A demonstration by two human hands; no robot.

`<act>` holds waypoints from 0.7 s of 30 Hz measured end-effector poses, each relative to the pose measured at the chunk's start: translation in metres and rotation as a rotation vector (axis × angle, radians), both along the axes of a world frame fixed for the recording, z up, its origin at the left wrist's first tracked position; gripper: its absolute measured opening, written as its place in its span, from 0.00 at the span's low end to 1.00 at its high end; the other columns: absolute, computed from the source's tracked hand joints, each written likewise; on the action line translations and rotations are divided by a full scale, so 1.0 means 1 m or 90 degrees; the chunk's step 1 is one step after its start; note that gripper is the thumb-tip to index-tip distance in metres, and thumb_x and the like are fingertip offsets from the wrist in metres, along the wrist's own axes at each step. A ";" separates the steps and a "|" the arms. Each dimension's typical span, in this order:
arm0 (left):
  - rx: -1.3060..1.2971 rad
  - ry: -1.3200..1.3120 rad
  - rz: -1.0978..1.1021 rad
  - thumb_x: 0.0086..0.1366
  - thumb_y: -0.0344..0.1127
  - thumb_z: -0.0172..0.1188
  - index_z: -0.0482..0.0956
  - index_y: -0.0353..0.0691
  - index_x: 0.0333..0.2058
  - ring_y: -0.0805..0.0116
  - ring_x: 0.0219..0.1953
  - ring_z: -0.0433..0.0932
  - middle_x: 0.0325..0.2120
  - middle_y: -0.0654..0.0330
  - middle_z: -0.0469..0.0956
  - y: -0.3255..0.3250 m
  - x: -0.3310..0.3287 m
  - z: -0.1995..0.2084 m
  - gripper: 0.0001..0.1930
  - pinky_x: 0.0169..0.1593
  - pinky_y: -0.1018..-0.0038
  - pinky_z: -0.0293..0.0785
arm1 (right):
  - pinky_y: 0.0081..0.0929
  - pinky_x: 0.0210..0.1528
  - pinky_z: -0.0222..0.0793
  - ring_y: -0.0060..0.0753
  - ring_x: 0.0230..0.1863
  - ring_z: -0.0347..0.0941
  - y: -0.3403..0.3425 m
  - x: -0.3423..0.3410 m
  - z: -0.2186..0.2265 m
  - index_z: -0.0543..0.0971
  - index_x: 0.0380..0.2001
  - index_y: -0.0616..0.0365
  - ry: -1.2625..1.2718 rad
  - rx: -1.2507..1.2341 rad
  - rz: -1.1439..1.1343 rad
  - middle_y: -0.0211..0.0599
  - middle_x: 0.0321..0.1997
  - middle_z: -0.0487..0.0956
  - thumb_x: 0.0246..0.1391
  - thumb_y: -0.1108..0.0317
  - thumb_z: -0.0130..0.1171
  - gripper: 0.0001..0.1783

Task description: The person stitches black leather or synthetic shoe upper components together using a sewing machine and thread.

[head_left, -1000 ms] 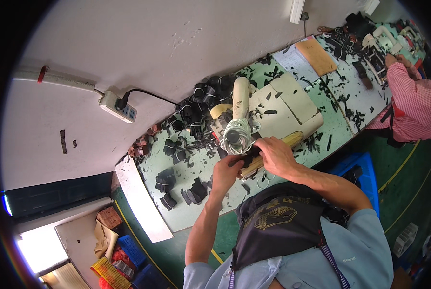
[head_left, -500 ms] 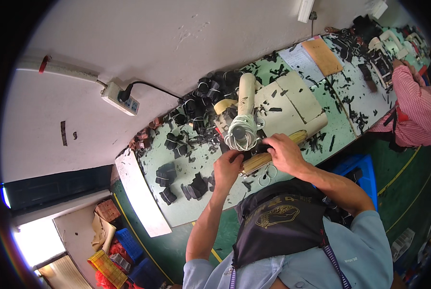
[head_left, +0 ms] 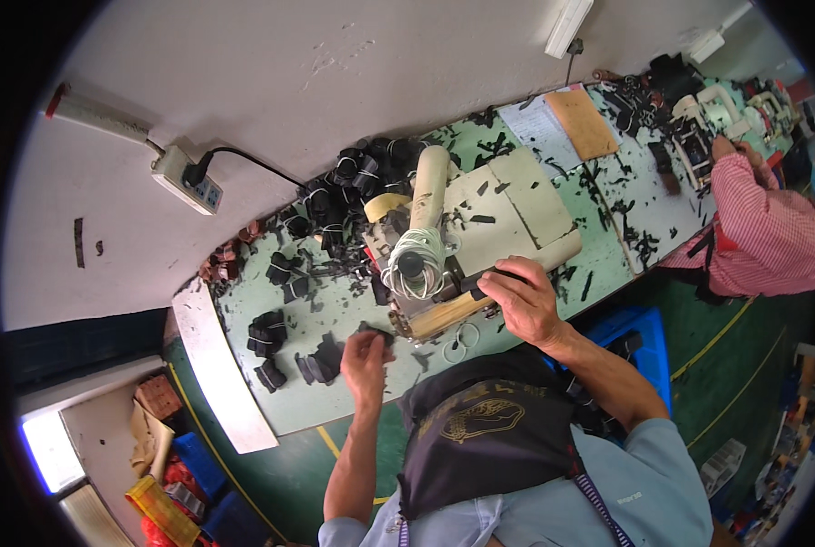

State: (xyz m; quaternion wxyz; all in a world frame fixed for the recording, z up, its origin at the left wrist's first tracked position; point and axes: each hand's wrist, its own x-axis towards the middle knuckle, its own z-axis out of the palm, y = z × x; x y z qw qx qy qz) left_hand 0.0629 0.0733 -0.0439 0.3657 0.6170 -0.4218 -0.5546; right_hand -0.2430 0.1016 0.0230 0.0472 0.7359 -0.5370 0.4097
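My left hand (head_left: 366, 365) is closed over the table, its fingertips on a small dark piece (head_left: 377, 334). Pieces in a dark grey bundle (head_left: 320, 361) lie just to its left. On the other side, my right hand (head_left: 528, 303) grips a black strip (head_left: 486, 279) between thumb and fingers. This strip lies over a yellowish wooden ledge (head_left: 444, 316) along the front of a cream-coloured machine (head_left: 503, 205). Beside it, a coil of white bands (head_left: 414, 263) hangs around the end of the machine's thick arm. Loose white rings (head_left: 462, 341) rest near the table's front edge.
Several tied black bundles (head_left: 266, 334) stand on the left and along the wall. Black scraps litter the pale green table (head_left: 243, 383). A blue crate (head_left: 655, 339) is below at right. At far right a person in a pink checked top (head_left: 763, 223) works at another machine.
My left hand has moved left and nearer, away from the machine's front, with the dark piece. My right hand stays by the ledge, now with the black strip showing in its fingers.
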 end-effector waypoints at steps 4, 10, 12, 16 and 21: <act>0.064 -0.106 0.046 0.64 0.28 0.61 0.78 0.30 0.39 0.72 0.24 0.79 0.26 0.56 0.80 0.038 0.042 -0.030 0.08 0.29 0.75 0.80 | 0.38 0.51 0.72 0.42 0.46 0.75 -0.010 -0.008 -0.015 0.82 0.45 0.58 -0.010 -0.024 0.004 0.35 0.40 0.82 0.46 0.78 0.62 0.19; 0.157 -0.290 0.055 0.66 0.36 0.59 0.81 0.31 0.47 0.66 0.26 0.85 0.26 0.52 0.83 0.076 0.072 -0.066 0.16 0.33 0.71 0.79 | 0.44 0.48 0.69 0.50 0.45 0.72 -0.030 -0.018 -0.014 0.78 0.49 0.60 0.104 0.156 -0.255 0.46 0.50 0.76 0.53 0.76 0.59 0.18; 0.141 -0.301 0.070 0.65 0.36 0.58 0.80 0.32 0.49 0.65 0.26 0.84 0.29 0.51 0.84 0.088 0.081 -0.082 0.17 0.34 0.70 0.79 | 0.43 0.46 0.69 0.51 0.45 0.73 -0.023 0.000 0.001 0.78 0.48 0.60 0.038 0.106 -0.217 0.47 0.49 0.76 0.55 0.75 0.59 0.16; 0.111 -0.339 0.097 0.65 0.36 0.58 0.79 0.32 0.50 0.60 0.32 0.84 0.35 0.49 0.83 0.094 0.084 -0.101 0.18 0.39 0.67 0.78 | 0.38 0.40 0.74 0.47 0.36 0.79 0.013 0.090 0.007 0.80 0.44 0.60 -0.282 0.436 0.198 0.46 0.36 0.81 0.57 0.74 0.60 0.11; 0.028 -0.382 0.091 0.64 0.36 0.60 0.77 0.32 0.51 0.50 0.42 0.80 0.42 0.45 0.79 0.073 0.066 -0.095 0.19 0.46 0.61 0.75 | 0.41 0.46 0.73 0.54 0.45 0.75 0.004 0.181 -0.089 0.70 0.54 0.65 -0.208 0.614 0.187 0.52 0.45 0.76 0.55 0.72 0.61 0.24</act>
